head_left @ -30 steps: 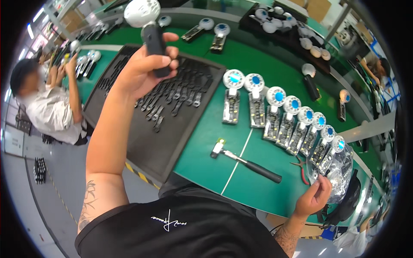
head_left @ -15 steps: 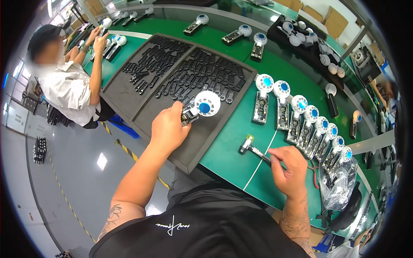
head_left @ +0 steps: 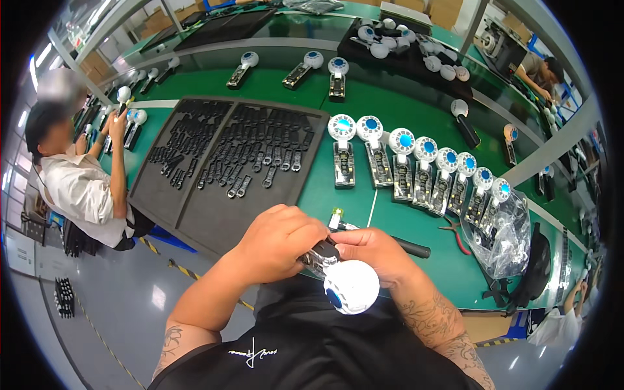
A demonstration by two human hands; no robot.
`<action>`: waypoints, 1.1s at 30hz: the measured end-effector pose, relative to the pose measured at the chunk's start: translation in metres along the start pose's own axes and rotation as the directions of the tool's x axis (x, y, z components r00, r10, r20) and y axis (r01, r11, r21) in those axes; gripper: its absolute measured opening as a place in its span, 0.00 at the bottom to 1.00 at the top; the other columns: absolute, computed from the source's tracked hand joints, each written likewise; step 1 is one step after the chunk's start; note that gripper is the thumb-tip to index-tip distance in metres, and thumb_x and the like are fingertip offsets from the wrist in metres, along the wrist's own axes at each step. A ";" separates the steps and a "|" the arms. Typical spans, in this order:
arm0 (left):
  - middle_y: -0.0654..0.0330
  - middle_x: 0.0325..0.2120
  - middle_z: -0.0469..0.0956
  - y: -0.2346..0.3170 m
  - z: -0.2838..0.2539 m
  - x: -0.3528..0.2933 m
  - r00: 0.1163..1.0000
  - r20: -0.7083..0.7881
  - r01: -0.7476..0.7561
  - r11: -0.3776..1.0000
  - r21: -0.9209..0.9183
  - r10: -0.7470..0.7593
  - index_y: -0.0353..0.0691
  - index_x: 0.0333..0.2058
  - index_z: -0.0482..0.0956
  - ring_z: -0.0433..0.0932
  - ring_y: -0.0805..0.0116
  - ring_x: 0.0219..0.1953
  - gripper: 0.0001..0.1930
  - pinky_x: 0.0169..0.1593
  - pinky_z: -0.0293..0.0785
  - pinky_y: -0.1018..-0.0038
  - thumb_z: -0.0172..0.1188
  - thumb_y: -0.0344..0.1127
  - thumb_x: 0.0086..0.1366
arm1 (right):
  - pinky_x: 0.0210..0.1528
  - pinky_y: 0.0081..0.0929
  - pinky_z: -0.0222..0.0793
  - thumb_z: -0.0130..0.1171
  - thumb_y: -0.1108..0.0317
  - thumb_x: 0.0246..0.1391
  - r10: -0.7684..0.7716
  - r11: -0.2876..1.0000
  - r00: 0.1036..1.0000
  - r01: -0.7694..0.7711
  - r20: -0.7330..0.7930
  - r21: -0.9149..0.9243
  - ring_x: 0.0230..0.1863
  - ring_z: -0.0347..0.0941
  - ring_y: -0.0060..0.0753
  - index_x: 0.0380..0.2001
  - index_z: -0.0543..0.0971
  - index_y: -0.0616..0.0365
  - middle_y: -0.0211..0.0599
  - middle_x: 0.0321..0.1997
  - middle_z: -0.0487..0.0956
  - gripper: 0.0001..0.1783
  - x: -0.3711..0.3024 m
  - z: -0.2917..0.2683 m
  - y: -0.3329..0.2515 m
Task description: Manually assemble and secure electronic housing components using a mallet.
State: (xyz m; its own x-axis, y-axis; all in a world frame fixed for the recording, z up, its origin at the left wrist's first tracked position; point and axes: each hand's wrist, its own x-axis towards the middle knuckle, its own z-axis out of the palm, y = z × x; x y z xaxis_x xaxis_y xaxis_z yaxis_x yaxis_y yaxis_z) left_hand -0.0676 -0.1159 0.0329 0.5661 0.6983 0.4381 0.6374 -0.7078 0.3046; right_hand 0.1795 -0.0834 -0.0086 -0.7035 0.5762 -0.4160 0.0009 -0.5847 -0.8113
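Observation:
In front of my body I hold a handheld fan (head_left: 351,286), its round white head tilted toward me and its open handle showing electronics. My left hand (head_left: 276,246) is closed around the handle. My right hand (head_left: 376,255) is also closed, with thumb and fingers on the handle's end, near a dark piece; the fingertips are partly hidden. Just beyond them lies a small hammer (head_left: 414,247) with a black grip and a yellow-green tip, partly covered by my right hand.
A dark divided tray (head_left: 214,218) with many small black handle covers (head_left: 242,185) lies left. Several similar fans (head_left: 402,162) stand in a row at right, by pliers (head_left: 461,240) and a clear plastic bag (head_left: 504,247). A co-worker (head_left: 78,162) works at far left.
My left hand has brought the fan down from above the tray, toward my body. My right hand has left the hammer's side and come to the fan's handle. The view has shifted too.

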 end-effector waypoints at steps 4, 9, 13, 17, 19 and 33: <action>0.52 0.50 0.82 0.003 0.011 0.004 0.951 -0.061 0.275 0.916 -0.291 -0.304 0.39 0.51 0.77 0.81 0.64 0.39 0.22 0.44 0.78 0.68 0.68 0.28 0.57 | 0.43 0.16 0.78 0.60 0.75 0.66 0.000 0.956 0.995 -0.030 0.103 0.291 0.39 0.81 0.25 0.61 0.79 0.64 0.38 0.46 0.85 0.21 -0.008 -0.026 0.010; 0.47 0.57 0.77 -0.014 0.022 -0.028 0.689 0.308 0.421 0.015 -0.907 -0.656 0.39 0.62 0.67 0.81 0.63 0.41 0.22 0.45 0.81 0.68 0.60 0.34 0.72 | 0.48 0.25 0.77 0.65 0.75 0.63 -0.148 0.891 0.988 0.150 -0.038 0.429 0.47 0.82 0.35 0.57 0.77 0.64 0.45 0.50 0.84 0.20 -0.009 -0.030 0.006; 0.44 0.57 0.75 -0.022 0.029 -0.034 0.638 0.209 0.247 -0.059 -0.967 -0.741 0.40 0.67 0.59 0.81 0.60 0.42 0.23 0.45 0.83 0.63 0.51 0.38 0.79 | 0.48 0.25 0.75 0.65 0.74 0.64 -0.298 0.878 0.951 0.306 -0.081 0.368 0.48 0.78 0.33 0.62 0.73 0.62 0.45 0.52 0.81 0.24 -0.001 -0.036 0.007; 0.45 0.54 0.77 -0.021 0.030 -0.034 0.639 0.221 0.173 -0.142 -0.975 -0.737 0.39 0.67 0.60 0.82 0.58 0.44 0.23 0.46 0.84 0.57 0.51 0.38 0.79 | 0.47 0.24 0.72 0.65 0.73 0.65 -0.387 0.810 0.920 0.373 -0.064 0.453 0.45 0.74 0.31 0.65 0.71 0.58 0.45 0.50 0.80 0.27 0.001 -0.037 0.003; 0.43 0.53 0.78 -0.024 0.031 -0.035 0.710 0.250 0.092 -0.265 -0.960 -0.659 0.39 0.67 0.60 0.83 0.56 0.45 0.23 0.44 0.85 0.55 0.51 0.38 0.79 | 0.45 0.23 0.71 0.65 0.71 0.66 -0.425 0.739 0.904 0.378 -0.050 0.557 0.43 0.72 0.30 0.66 0.69 0.56 0.44 0.48 0.79 0.28 0.003 -0.035 0.000; 0.42 0.47 0.81 -0.034 0.051 -0.032 0.723 0.465 0.090 -0.598 -0.797 -0.511 0.38 0.57 0.71 0.83 0.53 0.44 0.17 0.41 0.84 0.52 0.53 0.34 0.72 | 0.43 0.24 0.71 0.64 0.75 0.63 -0.508 0.722 0.859 0.470 -0.073 0.507 0.43 0.73 0.35 0.62 0.70 0.55 0.50 0.50 0.77 0.26 -0.007 -0.034 0.003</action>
State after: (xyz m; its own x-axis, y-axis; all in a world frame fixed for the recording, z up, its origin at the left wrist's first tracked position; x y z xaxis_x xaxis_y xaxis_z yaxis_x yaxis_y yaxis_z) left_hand -0.0810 -0.1086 -0.0349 0.3263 0.9163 -0.2321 -0.7467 0.4005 0.5311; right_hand 0.2084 -0.0697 -0.0222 -0.5527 0.8330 0.0247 -0.6905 -0.4411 -0.5732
